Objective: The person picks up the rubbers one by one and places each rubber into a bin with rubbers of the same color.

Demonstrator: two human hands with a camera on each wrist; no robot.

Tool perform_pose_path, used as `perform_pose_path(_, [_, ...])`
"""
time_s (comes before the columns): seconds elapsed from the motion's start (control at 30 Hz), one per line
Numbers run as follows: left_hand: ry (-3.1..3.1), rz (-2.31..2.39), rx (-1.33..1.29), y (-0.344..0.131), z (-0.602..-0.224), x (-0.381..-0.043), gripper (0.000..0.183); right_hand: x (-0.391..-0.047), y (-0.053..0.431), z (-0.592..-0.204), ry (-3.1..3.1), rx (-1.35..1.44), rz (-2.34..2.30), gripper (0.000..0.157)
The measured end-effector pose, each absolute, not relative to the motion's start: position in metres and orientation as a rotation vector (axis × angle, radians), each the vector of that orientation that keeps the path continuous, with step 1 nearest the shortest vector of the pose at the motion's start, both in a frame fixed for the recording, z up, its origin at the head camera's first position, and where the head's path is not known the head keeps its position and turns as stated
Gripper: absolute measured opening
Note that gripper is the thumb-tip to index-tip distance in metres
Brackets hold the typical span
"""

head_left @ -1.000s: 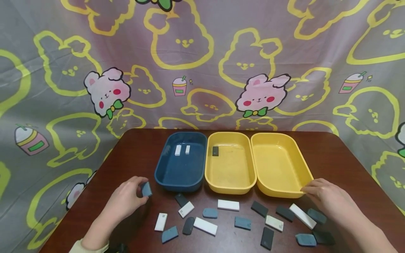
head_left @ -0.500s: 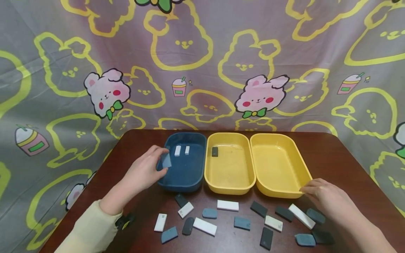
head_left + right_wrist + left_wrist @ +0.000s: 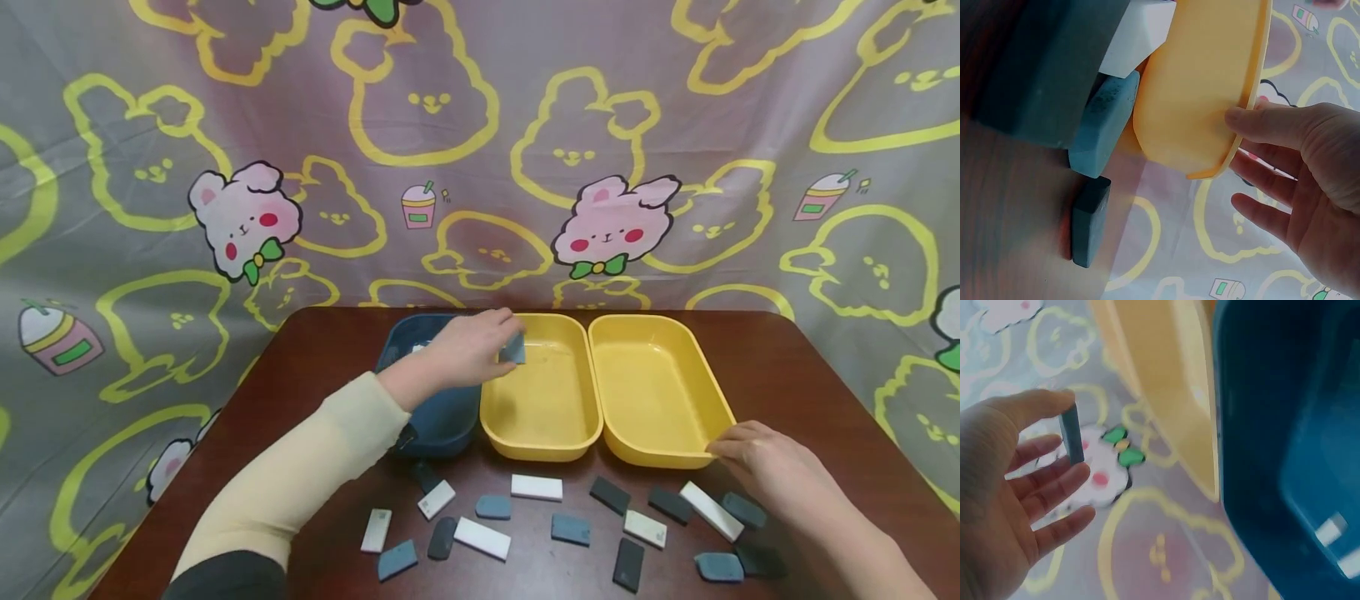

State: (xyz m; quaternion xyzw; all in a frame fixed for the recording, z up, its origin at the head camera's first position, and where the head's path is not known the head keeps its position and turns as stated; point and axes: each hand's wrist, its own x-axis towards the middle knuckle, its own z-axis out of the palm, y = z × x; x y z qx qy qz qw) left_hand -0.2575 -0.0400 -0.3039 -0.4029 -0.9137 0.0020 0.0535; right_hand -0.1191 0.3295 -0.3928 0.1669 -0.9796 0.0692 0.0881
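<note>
My left hand (image 3: 474, 346) pinches a blue-grey eraser-like block (image 3: 513, 348) between thumb and fingertips, above the left part of the middle yellow tray (image 3: 542, 452). In the left wrist view the same block (image 3: 1071, 434) stands on edge in the grip, and the other fingers are spread apart. My right hand (image 3: 772, 467) holds the near right corner of the right yellow tray (image 3: 663, 458). The right wrist view shows the thumb on one side of that tray's rim (image 3: 1249, 94) and fingers beyond it. My left hand and forearm cover part of the blue tray (image 3: 442, 446).
Several white, black and blue-grey blocks lie scattered in front of the trays, among them a white block (image 3: 536, 487), a black block (image 3: 628, 565) and a blue-grey block (image 3: 570, 529). A printed cloth (image 3: 480, 108) hangs behind the brown table (image 3: 825, 400).
My left hand has carried the blue-grey block from the table left of the blue tray, across that tray, to above the middle yellow tray. The right hand stays on its tray corner.
</note>
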Motion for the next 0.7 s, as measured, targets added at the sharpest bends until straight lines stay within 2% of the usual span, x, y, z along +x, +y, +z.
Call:
perform_pose_path(0.27, [-2.637, 0.353, -1.584, 0.030, -0.324, -0.279, 0.041, -0.120, 0.330, -0.392, -2.906, 0.495, 0.222, 0.023])
perform_pose_path(0.47, [-2.575, 0.509, -1.607, 0.068, -0.323, -0.291, 0.039, -0.120, 0.329, -0.394, -2.896, 0.504, 0.234, 0.023])
perform_pose_path(0.7, [-2.686, 0.471, -1.619, 0.109, -0.328, -0.303, 0.043, -0.118, 0.330, -0.394, -2.902, 0.492, 0.239, 0.026])
